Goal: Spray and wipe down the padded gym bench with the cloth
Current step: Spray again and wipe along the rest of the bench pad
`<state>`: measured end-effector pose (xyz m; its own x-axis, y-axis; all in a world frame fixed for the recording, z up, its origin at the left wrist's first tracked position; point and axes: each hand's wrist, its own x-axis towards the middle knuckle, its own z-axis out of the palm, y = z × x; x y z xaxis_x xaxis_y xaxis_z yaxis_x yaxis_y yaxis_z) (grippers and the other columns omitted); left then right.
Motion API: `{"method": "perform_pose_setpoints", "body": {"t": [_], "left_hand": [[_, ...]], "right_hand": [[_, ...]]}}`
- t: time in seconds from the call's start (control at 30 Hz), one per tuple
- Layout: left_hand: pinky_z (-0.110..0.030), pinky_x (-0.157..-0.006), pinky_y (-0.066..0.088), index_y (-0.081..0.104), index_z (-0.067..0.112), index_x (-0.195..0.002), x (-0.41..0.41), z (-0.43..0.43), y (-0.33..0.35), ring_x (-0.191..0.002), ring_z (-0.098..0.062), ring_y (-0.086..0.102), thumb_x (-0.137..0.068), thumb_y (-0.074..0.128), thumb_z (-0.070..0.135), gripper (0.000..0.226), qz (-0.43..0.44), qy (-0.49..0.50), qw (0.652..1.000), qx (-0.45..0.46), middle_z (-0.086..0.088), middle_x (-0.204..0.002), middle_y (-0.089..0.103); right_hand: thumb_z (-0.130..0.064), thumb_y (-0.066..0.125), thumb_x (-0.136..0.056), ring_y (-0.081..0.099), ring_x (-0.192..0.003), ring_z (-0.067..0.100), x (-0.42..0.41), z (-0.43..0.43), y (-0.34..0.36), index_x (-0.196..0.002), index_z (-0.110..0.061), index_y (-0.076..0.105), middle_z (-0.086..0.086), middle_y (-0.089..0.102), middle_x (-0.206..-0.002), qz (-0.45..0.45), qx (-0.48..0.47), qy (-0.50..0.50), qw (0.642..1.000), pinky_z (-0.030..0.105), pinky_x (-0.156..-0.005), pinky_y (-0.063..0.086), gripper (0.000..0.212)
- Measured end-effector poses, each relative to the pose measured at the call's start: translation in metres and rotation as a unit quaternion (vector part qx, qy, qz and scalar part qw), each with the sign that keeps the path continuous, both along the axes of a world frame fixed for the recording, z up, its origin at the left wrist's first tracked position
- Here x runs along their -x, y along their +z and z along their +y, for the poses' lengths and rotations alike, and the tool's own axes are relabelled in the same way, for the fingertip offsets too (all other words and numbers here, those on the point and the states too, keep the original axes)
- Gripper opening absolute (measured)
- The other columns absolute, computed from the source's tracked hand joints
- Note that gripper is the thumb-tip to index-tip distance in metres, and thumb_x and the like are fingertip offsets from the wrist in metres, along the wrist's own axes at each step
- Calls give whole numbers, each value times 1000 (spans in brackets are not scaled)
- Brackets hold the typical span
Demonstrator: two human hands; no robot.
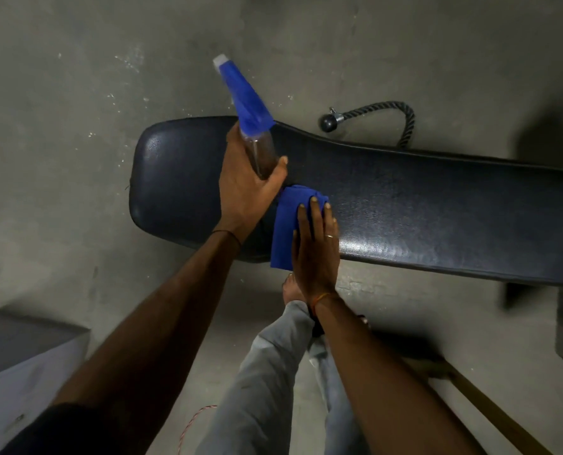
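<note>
A long black padded bench (pixel 404 208) runs from the middle left off the right edge. My left hand (pixel 245 188) grips a clear spray bottle (pixel 244 96) with a blue trigger head, held above the bench's left end and pointing up and away. My right hand (pixel 314 244) lies flat, fingers together, pressing a folded blue cloth (pixel 286 224) onto the pad near its front edge. The cloth's right part is hidden under my palm.
A black rope handle (pixel 378 116) with a ball end lies on the concrete floor behind the bench. A grey box (pixel 20 349) stands at the lower left. A wooden handle (pixel 477 402) lies at the lower right. My grey trouser legs and a bare foot (pixel 290 290) are below the bench.
</note>
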<state>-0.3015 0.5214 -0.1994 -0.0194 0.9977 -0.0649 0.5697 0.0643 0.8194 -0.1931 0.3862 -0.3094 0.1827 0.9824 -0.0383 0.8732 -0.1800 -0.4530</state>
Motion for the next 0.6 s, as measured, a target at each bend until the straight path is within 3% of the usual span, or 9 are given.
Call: {"method": "perform_pose_setpoints", "body": {"t": [0.07,0.13,0.27,0.33,0.4,0.47,0.6], "left_hand": [[-7,-96,47,43,4,-142,11,-3,3,-110,12,58,-87,74,30,68,-6,40,999,-9,13,-120,58],[-8,-93,48,45,-1,-137,29,-6,5,-104,13,60,-89,72,19,58,-3,65,998,-20,12,-113,58],[-41,-99,55,49,-2,-133,68,-11,14,-111,-14,63,-88,63,25,54,11,90,993,-70,-7,-122,61],[-27,-98,53,52,-5,-128,87,-11,15,-108,-11,63,-88,61,26,52,44,99,990,-95,-15,-121,63],[-7,-90,43,55,-6,-123,104,-10,15,-98,7,58,-87,60,29,52,78,106,985,-115,-13,-115,65],[-7,-86,42,54,-6,-123,119,-11,12,-96,6,57,-86,60,32,53,89,112,982,-120,-13,-115,66],[-24,-87,51,49,-2,-127,130,-16,7,-103,-19,65,-86,61,31,54,81,93,987,-103,-12,-119,65]], "right_hand": [[-20,53,-106,19,-159,36,-1,0,1,-161,-7,30,14,24,-171,-20,10,22,1000,46,-131,9,61],[-27,45,-108,13,-161,34,-1,1,1,-163,-6,23,15,15,-173,-39,21,49,998,42,-132,-1,63],[-43,22,-111,0,-162,32,10,5,-1,-166,-12,8,11,-2,-175,-83,34,147,985,47,-132,8,65],[-46,21,-112,0,-162,32,19,18,0,-167,-16,6,10,-1,-175,-88,37,171,981,47,-131,11,64],[-45,25,-112,4,-162,31,27,40,1,-167,-17,12,9,5,-175,-81,28,175,981,47,-131,13,63],[-45,27,-111,7,-162,31,34,75,3,-166,-16,15,10,8,-175,-77,18,183,980,47,-131,14,64],[-56,24,-108,0,-162,33,55,145,8,-167,-16,6,12,0,-175,-97,74,186,975,48,-132,6,73]]}}
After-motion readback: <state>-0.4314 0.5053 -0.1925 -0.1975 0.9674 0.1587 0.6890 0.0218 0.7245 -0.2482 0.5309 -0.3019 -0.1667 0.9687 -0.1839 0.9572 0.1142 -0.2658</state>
